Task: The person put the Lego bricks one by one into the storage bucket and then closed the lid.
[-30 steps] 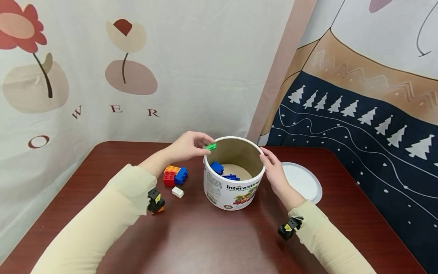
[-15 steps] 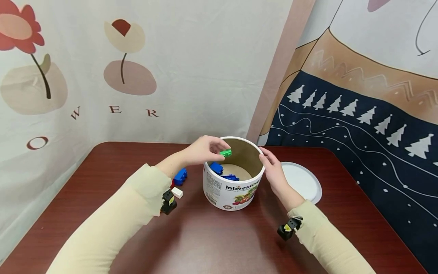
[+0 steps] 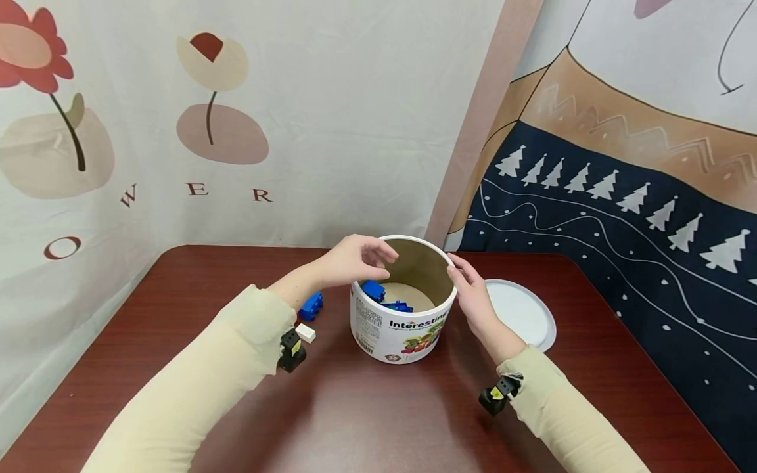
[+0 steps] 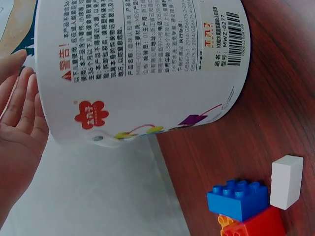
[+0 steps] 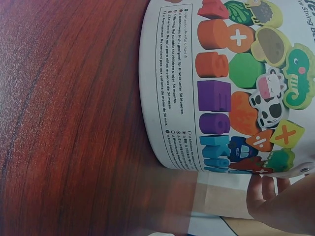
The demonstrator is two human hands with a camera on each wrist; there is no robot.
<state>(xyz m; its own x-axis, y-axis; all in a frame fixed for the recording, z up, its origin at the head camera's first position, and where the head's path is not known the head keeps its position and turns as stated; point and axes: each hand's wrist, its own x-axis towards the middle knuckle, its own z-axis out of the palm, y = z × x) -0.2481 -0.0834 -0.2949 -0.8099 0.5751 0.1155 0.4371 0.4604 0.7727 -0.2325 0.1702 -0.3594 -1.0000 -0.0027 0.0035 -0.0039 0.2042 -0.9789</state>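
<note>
Brown surface; R hand grips tub at rim, prob. to steady it; L hand fingers loose, empty, above blue bricks.

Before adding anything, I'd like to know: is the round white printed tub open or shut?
Open: the tub shows its inside, blue plastic bricks within, and a round white lid lies on the brown table.

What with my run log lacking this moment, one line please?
left hand: empty, over bucket; right hand: touching bucket; blue blocks: inside bucket
</note>
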